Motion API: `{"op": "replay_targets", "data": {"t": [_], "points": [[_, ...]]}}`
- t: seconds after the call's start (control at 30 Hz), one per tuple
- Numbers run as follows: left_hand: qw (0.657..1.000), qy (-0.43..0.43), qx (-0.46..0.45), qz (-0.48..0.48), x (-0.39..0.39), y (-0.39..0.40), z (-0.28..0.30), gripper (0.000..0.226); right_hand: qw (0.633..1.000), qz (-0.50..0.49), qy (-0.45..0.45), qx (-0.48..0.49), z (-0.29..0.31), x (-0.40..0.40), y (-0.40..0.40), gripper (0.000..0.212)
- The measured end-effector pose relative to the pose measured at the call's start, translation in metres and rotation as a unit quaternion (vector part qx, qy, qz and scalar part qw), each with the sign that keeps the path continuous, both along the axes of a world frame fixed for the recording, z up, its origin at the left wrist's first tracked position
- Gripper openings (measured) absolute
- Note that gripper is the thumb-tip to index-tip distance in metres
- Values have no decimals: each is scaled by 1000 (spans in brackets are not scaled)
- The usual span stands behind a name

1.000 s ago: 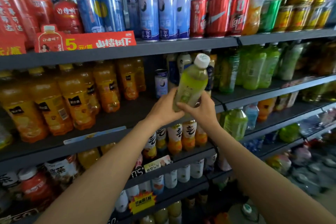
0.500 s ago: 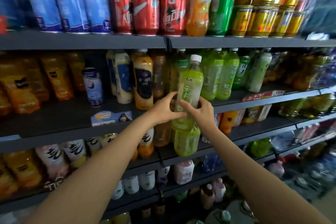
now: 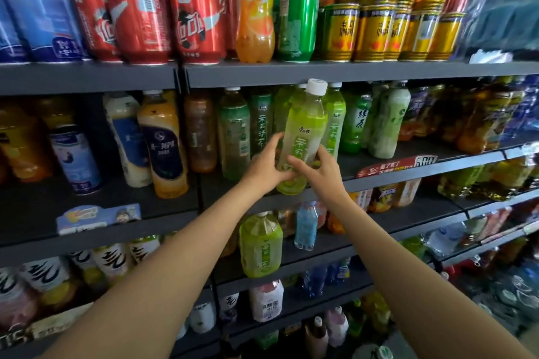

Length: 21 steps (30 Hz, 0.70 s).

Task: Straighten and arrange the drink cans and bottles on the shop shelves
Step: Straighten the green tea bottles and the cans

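The held bottle [image 3: 303,137] is pale yellow-green with a white cap and a brighter green label band carrying white characters. Straight above it, on the dark grey shelf [image 3: 320,74], stand gold-yellow cans [image 3: 376,32] with red lettering, a glossy green can [image 3: 297,23], and an orange-bottomed bottle [image 3: 254,9] with a white, black-brushed label. Up and left of the held bottle are red cans [image 3: 195,14] with white swooshes (one shows a barcode), then blue cans [image 3: 38,9]. Left of it, a navy-labelled orange bottle [image 3: 163,143]. Right of it sits a red price strip [image 3: 396,166].
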<state>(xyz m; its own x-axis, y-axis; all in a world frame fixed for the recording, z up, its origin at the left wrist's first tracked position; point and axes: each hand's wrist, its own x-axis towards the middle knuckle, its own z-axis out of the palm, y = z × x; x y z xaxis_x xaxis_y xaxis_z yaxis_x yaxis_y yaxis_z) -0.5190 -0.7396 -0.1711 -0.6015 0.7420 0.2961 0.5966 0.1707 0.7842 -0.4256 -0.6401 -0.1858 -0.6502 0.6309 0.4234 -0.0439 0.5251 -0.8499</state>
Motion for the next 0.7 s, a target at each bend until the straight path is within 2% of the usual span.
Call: {"op": "replay_targets", "data": {"t": [0.2, 0.3, 0.47, 0.57, 0.7], "points": [[997, -8, -6, 78, 18, 42, -15, 86, 997, 68, -27, 17, -12, 0, 54, 40], [994, -7, 1, 112, 27, 60, -15, 86, 995, 86, -37, 17, -7, 1, 74, 48], [983, 10, -10, 182, 38, 76, -18, 86, 994, 84, -30, 70, -5, 3, 88, 64], [973, 48, -31, 223, 47, 85, -18, 81, 995, 79, -35, 53, -9, 5, 91, 63], [962, 158, -72, 213, 69, 95, -16, 80, 998, 38, 29, 33, -17, 26, 103, 51]]}}
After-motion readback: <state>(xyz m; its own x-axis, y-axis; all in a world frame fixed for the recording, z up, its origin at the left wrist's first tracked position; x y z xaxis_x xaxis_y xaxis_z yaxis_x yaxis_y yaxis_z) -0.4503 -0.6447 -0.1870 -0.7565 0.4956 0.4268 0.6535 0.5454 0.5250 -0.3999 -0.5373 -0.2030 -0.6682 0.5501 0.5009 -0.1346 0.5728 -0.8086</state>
